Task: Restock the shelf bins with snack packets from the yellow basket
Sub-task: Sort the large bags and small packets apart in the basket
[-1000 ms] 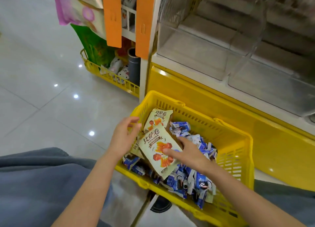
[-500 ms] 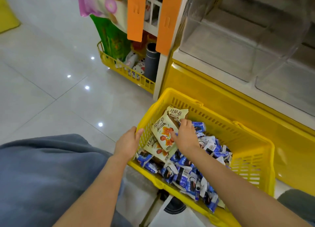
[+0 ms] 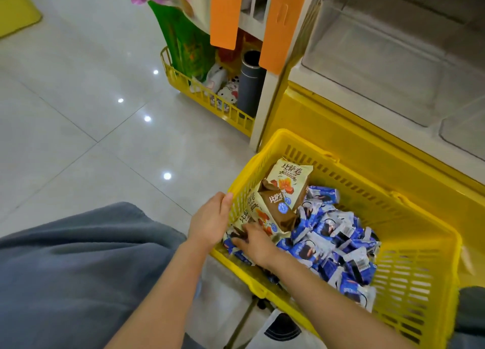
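Note:
The yellow basket [image 3: 409, 283] stands on the floor against the shelf's yellow base. It holds many small blue snack packets [image 3: 336, 238], two cream packets [image 3: 291, 175] and a brown packet [image 3: 275, 207] leaning in its left corner. My left hand [image 3: 210, 222] grips the basket's left rim from outside, thumb on top. My right hand [image 3: 254, 241] reaches into the near left corner, with its fingers stretched out over the packets at the lower edge of a cream packet. The clear shelf bins [image 3: 380, 60] above stand empty.
A low yellow wire rack [image 3: 199, 91] to the left holds a grey tube [image 3: 252, 83], plush toys and a green bag. Orange tags [image 3: 225, 12] hang above it. My grey-trousered leg [image 3: 78, 270] fills the lower left. The floor is glossy white tile.
My right hand has moved from the upper cream packets down to the basket's near left corner. The left hand let go of the packets and took the rim. A brown packet now shows.

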Tool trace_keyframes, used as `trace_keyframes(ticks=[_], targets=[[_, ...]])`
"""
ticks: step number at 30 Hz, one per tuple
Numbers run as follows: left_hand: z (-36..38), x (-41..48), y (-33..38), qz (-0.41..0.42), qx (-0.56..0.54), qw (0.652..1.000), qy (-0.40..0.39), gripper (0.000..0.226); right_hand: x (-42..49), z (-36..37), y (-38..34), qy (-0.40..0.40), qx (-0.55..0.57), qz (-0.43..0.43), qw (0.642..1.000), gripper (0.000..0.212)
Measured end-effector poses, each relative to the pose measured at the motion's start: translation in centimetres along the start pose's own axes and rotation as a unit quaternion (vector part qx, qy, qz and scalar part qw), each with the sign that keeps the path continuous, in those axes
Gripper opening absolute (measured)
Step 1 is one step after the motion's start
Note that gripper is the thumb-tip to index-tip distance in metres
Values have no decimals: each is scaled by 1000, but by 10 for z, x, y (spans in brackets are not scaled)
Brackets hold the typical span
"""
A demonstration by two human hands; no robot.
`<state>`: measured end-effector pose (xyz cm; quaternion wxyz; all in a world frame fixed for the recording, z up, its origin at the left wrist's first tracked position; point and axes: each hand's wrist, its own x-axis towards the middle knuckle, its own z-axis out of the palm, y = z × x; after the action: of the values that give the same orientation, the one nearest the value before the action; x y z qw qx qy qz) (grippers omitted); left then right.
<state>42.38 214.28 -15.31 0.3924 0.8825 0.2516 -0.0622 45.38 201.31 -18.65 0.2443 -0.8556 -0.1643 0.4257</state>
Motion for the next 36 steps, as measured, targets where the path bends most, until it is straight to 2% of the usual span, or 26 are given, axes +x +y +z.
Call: trace_keyframes(ticks=[1, 5, 8, 9, 10, 12, 16, 18, 19, 21, 23, 24, 25, 26, 27, 28, 29, 30, 32, 34, 36], targets=[[0, -1, -1, -4, -9, 1000, 2, 42, 2, 2, -2, 5, -6, 6, 1000, 19], [-2, -2, 1, -7, -42, 999, 7, 45, 3, -2, -5, -39, 45, 68, 996, 47], [-2, -3, 3, 1, -47, 999, 13, 46, -2, -7, -2, -92, 91, 91, 987, 37], [-3, -4, 3, 4, -44, 999, 17, 45, -4, -8, -1, -97, 99, 87, 986, 44], [-2, -5, 3, 6, -39, 999, 20, 45, -7, -7, 0, -90, 117, 83, 986, 50], [-2, -7, 4, 8, -27, 999, 25, 42, -13, -3, 1, -66, 168, 66, 981, 48], [-5, -8, 6, -6, -24, 1000, 18, 43, -24, 1, 1, 20, 224, 27, 974, 33], [-7, -10, 7, 3, -4, 1000, 8, 36, -34, -3, 1, 60, 230, 8, 971, 21], [-9, -13, 10, 13, 3, 1000, 23, 28, -41, -8, 0, 77, 219, -4, 973, 15], [-14, -20, 20, 33, -4, 994, 102, 18, -56, -23, 0, 112, 200, -31, 973, 8], [-20, -27, 34, 19, -42, 984, 171, 14, -75, -42, 1, 156, 190, -79, 966, 11], [-25, -28, 41, -22, -87, 985, 144, 15, -85, -51, 0, 182, 186, -111, 959, 15], [-30, -29, 49, -78, -148, 984, 66, 23, -95, -59, -3, 211, 180, -149, 949, 19], [-35, -31, 57, -126, -222, 966, -40, 32, -104, -65, -6, 240, 173, -187, 937, 22], [-39, -34, 65, -144, -288, 937, -131, 38, -110, -68, -9, 262, 165, -223, 924, 23], [-40, -37, 70, -134, -331, 917, -179, 38, -113, -68, -13, 273, 155, -257, 914, 23], [-39, -39, 73, -109, -357, 910, -182, 33, -113, -66, -16, 270, 147, -286, 908, 24], [-38, -40, 74, -87, -377, 909, -154, 26, -111, -62, -18, 254, 146, -307, 905, 25], [-39, -35, 70, -69, -376, 923, -50, 9, -103, -49, -20, 210, 180, -302, 913, 29], [-44, -28, 62, -70, -331, 940, 49, 6, -90, -37, -13, 183, 210, -247, 928, 25], [-49, -23, 54, -76, -335, 933, 109, 9, -74, -27, 1, 143, 156, -173, 962, 21]])
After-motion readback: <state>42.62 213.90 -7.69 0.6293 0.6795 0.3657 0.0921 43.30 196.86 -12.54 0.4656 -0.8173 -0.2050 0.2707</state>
